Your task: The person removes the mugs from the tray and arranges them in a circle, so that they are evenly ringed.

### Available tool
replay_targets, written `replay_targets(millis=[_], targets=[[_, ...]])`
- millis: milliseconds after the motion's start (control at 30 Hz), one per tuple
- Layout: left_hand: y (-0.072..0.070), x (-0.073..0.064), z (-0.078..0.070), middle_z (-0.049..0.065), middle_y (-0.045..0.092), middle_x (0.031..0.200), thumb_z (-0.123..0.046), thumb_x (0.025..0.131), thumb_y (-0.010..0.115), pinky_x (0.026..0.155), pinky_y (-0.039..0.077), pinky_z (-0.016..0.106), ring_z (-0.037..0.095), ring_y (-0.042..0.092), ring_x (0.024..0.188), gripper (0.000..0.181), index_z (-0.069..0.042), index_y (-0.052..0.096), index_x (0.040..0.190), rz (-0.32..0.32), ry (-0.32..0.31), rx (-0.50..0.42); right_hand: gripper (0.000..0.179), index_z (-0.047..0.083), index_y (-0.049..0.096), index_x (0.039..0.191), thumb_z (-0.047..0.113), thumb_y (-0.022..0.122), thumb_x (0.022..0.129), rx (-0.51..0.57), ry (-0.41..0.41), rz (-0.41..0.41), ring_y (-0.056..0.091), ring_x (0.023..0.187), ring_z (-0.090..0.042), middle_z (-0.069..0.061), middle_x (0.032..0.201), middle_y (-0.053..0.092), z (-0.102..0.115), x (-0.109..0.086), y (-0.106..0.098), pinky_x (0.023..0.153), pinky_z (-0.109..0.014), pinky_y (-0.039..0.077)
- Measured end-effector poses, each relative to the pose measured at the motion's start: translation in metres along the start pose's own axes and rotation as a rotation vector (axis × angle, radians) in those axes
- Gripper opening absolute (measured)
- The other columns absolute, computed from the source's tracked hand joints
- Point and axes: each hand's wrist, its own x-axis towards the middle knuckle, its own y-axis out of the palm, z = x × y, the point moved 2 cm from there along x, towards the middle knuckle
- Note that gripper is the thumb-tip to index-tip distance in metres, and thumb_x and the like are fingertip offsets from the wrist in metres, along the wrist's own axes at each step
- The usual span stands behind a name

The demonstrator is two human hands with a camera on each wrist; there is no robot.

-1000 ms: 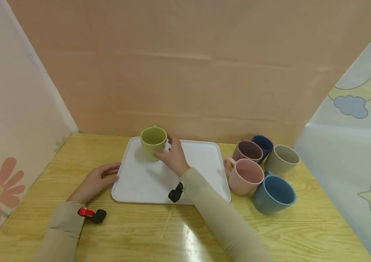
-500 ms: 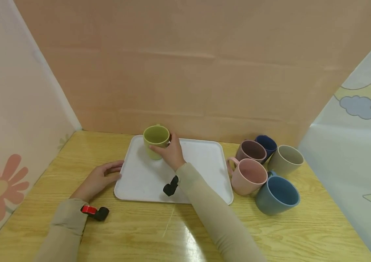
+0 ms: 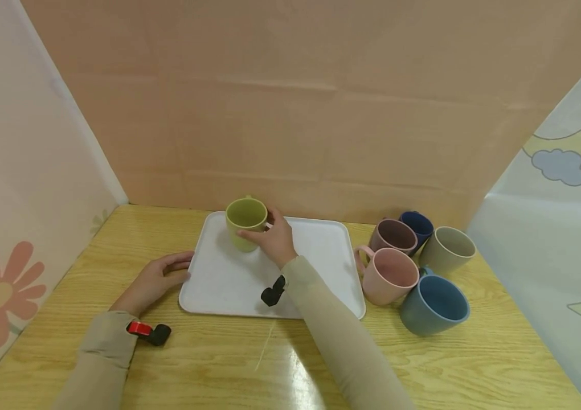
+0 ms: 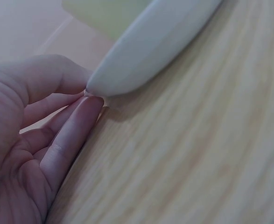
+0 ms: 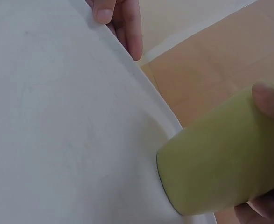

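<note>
A yellow-green mug stands upright on the white tray, near its back left corner, with its handle toward the back wall. My right hand holds the mug from the right, thumb on the near side and fingers on the far side. The right wrist view shows the mug's base close against the tray surface. At the tray's left edge, my left hand pinches the rim between thumb and fingers.
Right of the tray cluster several mugs: pink, blue, beige, mauve and dark blue. The pink mug's handle reaches the tray's right edge. Behind the wooden table rises an orange-brown wall.
The head view has shifted slightly. My right wrist swung a little left, then back right, its fingers staying around the mug. Mug, tray and left hand hold their places.
</note>
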Motion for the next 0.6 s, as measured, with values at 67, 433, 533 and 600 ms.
replay_targets(millis=[67, 433, 533, 600], targets=[[0.000, 0.000, 0.000, 0.020, 0.056, 0.143, -0.026, 0.100, 0.067, 0.091, 0.037, 0.007, 0.035, 0.048, 0.136, 0.060, -0.004, 0.046, 0.152, 0.002, 0.003, -0.008, 0.080, 0.012, 0.058, 0.138, 0.024, 0.096, 0.069, -0.002, -0.005, 0.001, 0.058, 0.120, -0.018, -0.002, 0.127, 0.064, -0.001, -0.002, -0.003, 0.101, -0.033, 0.049], [0.001, -0.001, -0.001, 0.020, 0.054, 0.145, -0.023, 0.100, 0.067, 0.091, 0.038, 0.007, 0.036, 0.048, 0.136, 0.058, -0.003, 0.047, 0.150, 0.004, 0.020, -0.012, 0.081, 0.014, 0.059, 0.138, 0.023, 0.097, 0.067, 0.025, -0.076, 0.042, 0.060, 0.120, -0.025, -0.007, 0.128, 0.065, -0.005, -0.025, -0.029, 0.096, -0.034, 0.053], [0.000, -0.001, 0.000, 0.021, 0.054, 0.145, -0.024, 0.100, 0.067, 0.091, 0.039, 0.007, 0.036, 0.049, 0.135, 0.058, -0.003, 0.047, 0.151, 0.003, 0.018, -0.012, 0.079, 0.015, 0.061, 0.137, 0.022, 0.097, 0.067, 0.031, -0.092, 0.025, 0.060, 0.119, -0.024, -0.005, 0.127, 0.065, -0.003, -0.031, -0.039, 0.095, -0.034, 0.053], [0.000, -0.001, 0.000, 0.021, 0.054, 0.145, -0.024, 0.100, 0.067, 0.091, 0.039, 0.007, 0.036, 0.049, 0.135, 0.058, -0.003, 0.047, 0.151, 0.001, 0.017, -0.011, 0.078, 0.016, 0.062, 0.136, 0.020, 0.097, 0.067, 0.034, -0.098, 0.012, 0.061, 0.117, -0.022, -0.003, 0.125, 0.066, -0.002, -0.035, -0.045, 0.094, -0.033, 0.054]])
